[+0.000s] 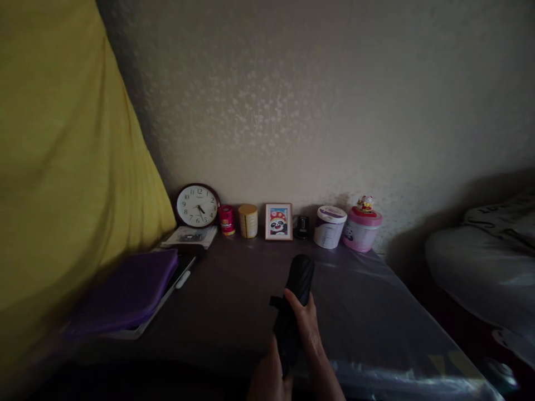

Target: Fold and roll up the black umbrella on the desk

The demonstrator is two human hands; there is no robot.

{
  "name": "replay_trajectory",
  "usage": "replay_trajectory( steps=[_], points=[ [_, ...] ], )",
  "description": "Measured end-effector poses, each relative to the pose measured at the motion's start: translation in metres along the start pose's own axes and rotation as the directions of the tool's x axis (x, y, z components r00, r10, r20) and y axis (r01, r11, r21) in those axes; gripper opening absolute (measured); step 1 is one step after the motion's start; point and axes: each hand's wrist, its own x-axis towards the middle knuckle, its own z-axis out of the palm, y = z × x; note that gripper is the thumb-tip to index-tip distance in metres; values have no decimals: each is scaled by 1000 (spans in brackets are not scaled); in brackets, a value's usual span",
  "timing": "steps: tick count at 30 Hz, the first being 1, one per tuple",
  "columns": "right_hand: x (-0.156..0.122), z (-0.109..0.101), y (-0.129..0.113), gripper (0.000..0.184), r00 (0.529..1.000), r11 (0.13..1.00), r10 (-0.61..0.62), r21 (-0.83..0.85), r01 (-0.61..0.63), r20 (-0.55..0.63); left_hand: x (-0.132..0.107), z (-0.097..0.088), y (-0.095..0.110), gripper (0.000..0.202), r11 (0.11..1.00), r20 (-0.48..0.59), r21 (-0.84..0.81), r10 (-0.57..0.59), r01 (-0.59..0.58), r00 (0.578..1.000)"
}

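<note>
A folded black umbrella [297, 289] is held over the dark table [234, 295], its end pointing toward the wall. My right hand [309, 328] is wrapped round its middle, thumb on top. My left hand [267, 376] grips its lower end near the bottom edge of the view; its fingers are mostly hidden in the dark.
Along the wall stand a round clock [197, 205], a red can [226, 219], a yellow can [248, 220], a framed panda picture [278, 221], a small black object [302, 227], a white tub [330, 226] and a pink tub [361, 228]. A purple folder [129, 292] lies left; yellow curtain [62, 167]; bedding [485, 267] right.
</note>
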Motion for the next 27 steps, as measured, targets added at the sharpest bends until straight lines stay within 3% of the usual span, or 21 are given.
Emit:
replay_trajectory(
  steps=[2,4,7,9,12,15,18,20,23,27],
  points=[
    [-2,-1,-2,56,1000,999,25,27,-25,-4,-1,-6,2,80,994,14,-91,69,-67,998],
    [-6,-2,-8,56,998,996,66,52,-66,5,-3,-13,6,79,954,110,-285,126,-90,986],
    [-10,-3,-15,54,994,991,105,84,-108,40,-5,-20,13,63,864,320,-499,116,63,940],
    [-10,-4,-16,54,992,991,104,78,-109,65,-5,-18,15,50,865,342,-486,59,123,938],
    [-5,-3,-10,54,995,996,87,12,-88,54,-3,-10,9,49,938,224,-339,6,72,975],
    [0,-2,0,56,1000,998,22,-56,-21,21,4,0,-3,65,985,62,-161,72,-61,996],
    [3,-1,6,60,1000,999,6,-54,-7,-4,8,-1,-10,78,999,15,-41,32,-32,999],
    [3,-1,7,61,999,999,30,-28,-31,-10,8,-9,-8,85,991,3,-84,100,-100,995],
    [2,1,8,61,998,999,43,-25,-44,-37,6,-23,3,91,912,-3,-272,318,-307,948],
    [3,4,8,59,997,997,15,-79,-20,-75,13,-26,12,82,912,-112,-258,301,-320,947]
  ],
)
